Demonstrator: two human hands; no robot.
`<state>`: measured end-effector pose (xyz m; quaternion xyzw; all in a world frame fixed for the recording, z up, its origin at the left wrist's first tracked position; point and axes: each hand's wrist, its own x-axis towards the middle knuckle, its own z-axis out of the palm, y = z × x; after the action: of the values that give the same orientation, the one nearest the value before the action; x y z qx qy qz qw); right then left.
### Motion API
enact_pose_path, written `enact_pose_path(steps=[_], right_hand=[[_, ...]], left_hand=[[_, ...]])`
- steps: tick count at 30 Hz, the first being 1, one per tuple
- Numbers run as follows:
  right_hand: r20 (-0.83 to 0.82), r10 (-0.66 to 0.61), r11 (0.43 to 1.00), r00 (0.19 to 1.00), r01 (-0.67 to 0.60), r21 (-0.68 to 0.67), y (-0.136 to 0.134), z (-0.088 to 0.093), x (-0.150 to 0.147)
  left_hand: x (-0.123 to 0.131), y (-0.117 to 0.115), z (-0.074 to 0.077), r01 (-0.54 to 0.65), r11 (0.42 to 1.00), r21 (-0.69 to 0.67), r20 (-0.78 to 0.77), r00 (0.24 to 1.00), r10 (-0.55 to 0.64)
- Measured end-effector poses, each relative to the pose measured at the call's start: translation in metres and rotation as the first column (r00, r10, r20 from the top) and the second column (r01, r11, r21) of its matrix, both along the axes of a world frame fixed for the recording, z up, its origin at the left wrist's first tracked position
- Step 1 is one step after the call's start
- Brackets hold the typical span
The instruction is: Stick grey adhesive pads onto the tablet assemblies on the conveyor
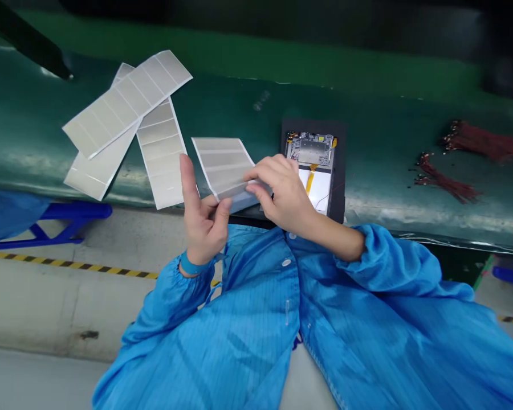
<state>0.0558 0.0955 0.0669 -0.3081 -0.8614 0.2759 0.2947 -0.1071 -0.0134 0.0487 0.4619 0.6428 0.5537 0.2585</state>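
Observation:
Between my two hands is a sheet of grey rectangular stickers (224,159) on a white backing, bent near its lower edge. My left hand (205,219) pinches its lower left edge with the thumb, index finger pointing up. My right hand (280,188) has thumb and fingers closed at the sheet's right edge; whether a single sticker is between the fingertips I cannot tell. Just beyond my right hand lies an opened tablet-like device (312,151), with a circuit board, orange tape and a white battery area, partly hidden by that hand.
More sticker sheets (128,105) lie overlapping on the green mat (231,108) at the left. Two bundles of dark red wires (481,142) rest at the right. A dark arm (29,42) juts in at upper left. The bench's front edge runs close to my body.

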Motion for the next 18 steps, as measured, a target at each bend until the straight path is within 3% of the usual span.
enact_pose_path(steps=[3, 8, 15, 18], right_hand=[[-0.042, 0.027, 1.000, 0.999, -0.027, 0.002, 0.002, 0.000, -0.002], [-0.081, -0.028, 0.991, 0.996, 0.038, 0.126, -0.002, -0.008, -0.005], [-0.014, 0.066, 0.964, 0.998, -0.060, 0.257, 0.000, -0.013, -0.002], [-0.023, 0.052, 0.969, 0.998, -0.045, 0.244, 0.000, -0.012, -0.004]], left_hand=[[-0.006, 0.003, 0.001, 0.034, 0.999, -0.003, 0.065, 0.997, -0.034], [-0.006, 0.009, 0.008, -0.096, 0.995, 0.021, 0.053, 0.994, 0.095], [0.000, 0.020, 0.002, -0.157, 0.988, -0.008, 0.302, 0.941, 0.152], [0.001, 0.023, 0.002, -0.174, 0.985, -0.008, 0.312, 0.935, 0.168]])
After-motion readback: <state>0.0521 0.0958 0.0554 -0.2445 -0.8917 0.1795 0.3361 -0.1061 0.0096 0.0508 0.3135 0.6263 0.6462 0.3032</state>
